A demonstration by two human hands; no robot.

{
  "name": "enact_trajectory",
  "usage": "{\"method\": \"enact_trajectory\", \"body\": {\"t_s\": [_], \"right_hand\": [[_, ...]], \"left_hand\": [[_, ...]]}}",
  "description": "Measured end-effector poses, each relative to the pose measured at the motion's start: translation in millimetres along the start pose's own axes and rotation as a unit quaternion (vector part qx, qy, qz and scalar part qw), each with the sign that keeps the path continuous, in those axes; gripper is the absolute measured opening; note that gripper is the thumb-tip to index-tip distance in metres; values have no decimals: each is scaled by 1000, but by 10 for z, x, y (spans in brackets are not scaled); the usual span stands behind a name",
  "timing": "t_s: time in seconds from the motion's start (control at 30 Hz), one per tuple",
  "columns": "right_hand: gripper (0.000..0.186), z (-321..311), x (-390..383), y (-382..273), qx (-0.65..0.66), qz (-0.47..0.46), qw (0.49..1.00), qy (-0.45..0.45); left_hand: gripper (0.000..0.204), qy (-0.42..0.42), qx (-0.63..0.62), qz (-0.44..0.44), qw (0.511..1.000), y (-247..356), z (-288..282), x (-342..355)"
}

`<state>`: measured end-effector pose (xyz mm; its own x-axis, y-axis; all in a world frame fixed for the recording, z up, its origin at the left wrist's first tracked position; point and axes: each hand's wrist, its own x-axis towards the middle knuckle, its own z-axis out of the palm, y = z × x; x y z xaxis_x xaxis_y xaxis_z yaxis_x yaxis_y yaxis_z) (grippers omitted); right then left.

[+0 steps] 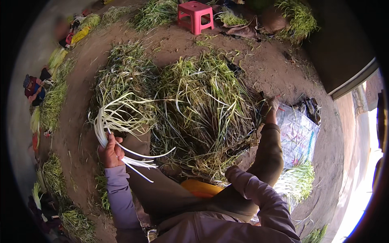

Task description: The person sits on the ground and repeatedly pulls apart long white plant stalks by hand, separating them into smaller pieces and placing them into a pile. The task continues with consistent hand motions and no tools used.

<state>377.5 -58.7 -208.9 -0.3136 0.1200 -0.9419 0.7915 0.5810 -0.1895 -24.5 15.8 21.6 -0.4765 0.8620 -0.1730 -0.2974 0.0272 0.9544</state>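
One bundle of pale stalks (pixel 103 121) is held in the person's left hand (pixel 111 153), fingers curled firmly around it. The right hand is hidden beyond its sleeve cuff (pixel 234 173); its state cannot be told. Ahead, a green heap (pixel 198 93) covers the dirt floor (pixel 166 54). At right, a whitish plastic sack (pixel 298 135) lies flat, white-stemmed stalks (pixel 298 183) at its near end; its inside is hidden.

Smooth stalks (pixel 101 124) — smooth plastic stool (pixel 196 12)
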Motion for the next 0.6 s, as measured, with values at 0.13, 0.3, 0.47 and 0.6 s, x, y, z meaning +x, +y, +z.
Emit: {"method": "enact_trajectory", "body": {"t_s": [0.13, 0.3, 0.47, 0.6], "right_hand": [[23, -240, -277, -127, 63, 61, 969, 231], [30, -856, -940, -635, 182, -164, 730, 639], [27, -1077, -684, -930, 281, -253, 700, 605], [21, -969, -636, -793, 343, -298, 700, 550]], "left_hand": [[15, -21, -8, -33, 999, -159, 178, -156], [15, -58, -30, -88, 994, -399, 354, -338], [19, -97, -33, -117, 988, -525, 633, -468], [25, -113, -30, -144, 983, -646, 629, -441]]}}
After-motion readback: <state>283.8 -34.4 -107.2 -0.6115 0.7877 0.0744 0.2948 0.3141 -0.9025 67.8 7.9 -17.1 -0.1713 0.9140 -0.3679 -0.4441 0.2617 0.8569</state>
